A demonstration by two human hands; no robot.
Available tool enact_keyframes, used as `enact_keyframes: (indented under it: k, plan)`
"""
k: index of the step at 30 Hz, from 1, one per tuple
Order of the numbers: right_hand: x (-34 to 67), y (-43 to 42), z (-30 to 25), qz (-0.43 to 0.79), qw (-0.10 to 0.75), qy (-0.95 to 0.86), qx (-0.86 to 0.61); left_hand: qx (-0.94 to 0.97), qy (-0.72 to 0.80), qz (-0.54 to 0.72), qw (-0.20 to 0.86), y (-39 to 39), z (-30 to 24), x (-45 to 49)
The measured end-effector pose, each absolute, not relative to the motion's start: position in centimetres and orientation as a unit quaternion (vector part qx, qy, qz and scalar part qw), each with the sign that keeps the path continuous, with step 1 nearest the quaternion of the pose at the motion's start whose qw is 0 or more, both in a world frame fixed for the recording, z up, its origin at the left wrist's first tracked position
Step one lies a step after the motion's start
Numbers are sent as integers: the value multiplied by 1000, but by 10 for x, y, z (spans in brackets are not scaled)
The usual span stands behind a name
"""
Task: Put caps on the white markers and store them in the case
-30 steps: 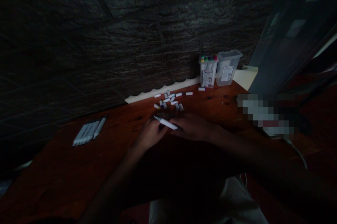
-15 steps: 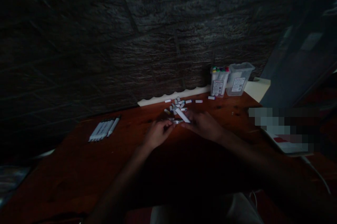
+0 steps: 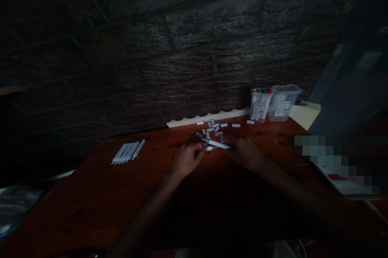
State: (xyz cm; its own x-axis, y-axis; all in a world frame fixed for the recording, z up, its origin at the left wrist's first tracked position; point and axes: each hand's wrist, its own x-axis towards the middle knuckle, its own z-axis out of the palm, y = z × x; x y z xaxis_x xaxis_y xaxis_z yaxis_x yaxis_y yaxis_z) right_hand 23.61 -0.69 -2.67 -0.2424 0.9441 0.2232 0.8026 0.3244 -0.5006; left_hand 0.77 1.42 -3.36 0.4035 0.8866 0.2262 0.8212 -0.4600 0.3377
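A white marker (image 3: pixel 217 144) lies slantwise between my two hands, just above the table. My right hand (image 3: pixel 246 153) is closed around its right end. At the marker's left end, the thumb and fingers of my left hand (image 3: pixel 187 158) are pinched together; a small greyish piece shows at their tips, too dim to name. Another small white piece (image 3: pixel 210 149) is seen just under the marker. Beyond my hands lies a loose pile of short white marker caps (image 3: pixel 208 134), some with coloured ends. Several white markers (image 3: pixel 129 151) lie side by side to the left.
Against the dark brick wall (image 3: pixel 194 68) stand a clear box of colour-topped markers (image 3: pixel 260 106) and another clear plastic box (image 3: pixel 284 104). A scalloped white strip (image 3: pixel 209 117) runs along the back of the wooden table (image 3: pixel 157 193). A blurred-out pale object (image 3: pixel 348 187) is at the right edge.
The marker in my right hand has turned from steep to nearly level, its left end now at my left fingertips. The whole view has shifted slightly, so the table things appear further right and lower.
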Motion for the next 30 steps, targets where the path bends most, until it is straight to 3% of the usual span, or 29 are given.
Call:
enact_keyframes:
  k: [10,23,30]
  plan:
    - [235,-8,-24,142,226,-776,-571,832,511,193,92,14,-33,9]
    - [236,-5,-24,96,130,-755,-635,842,458,267,96,7,-25,13]
    - [236,-4,-27,108,167,-763,-616,838,423,346,-11,8,-22,15]
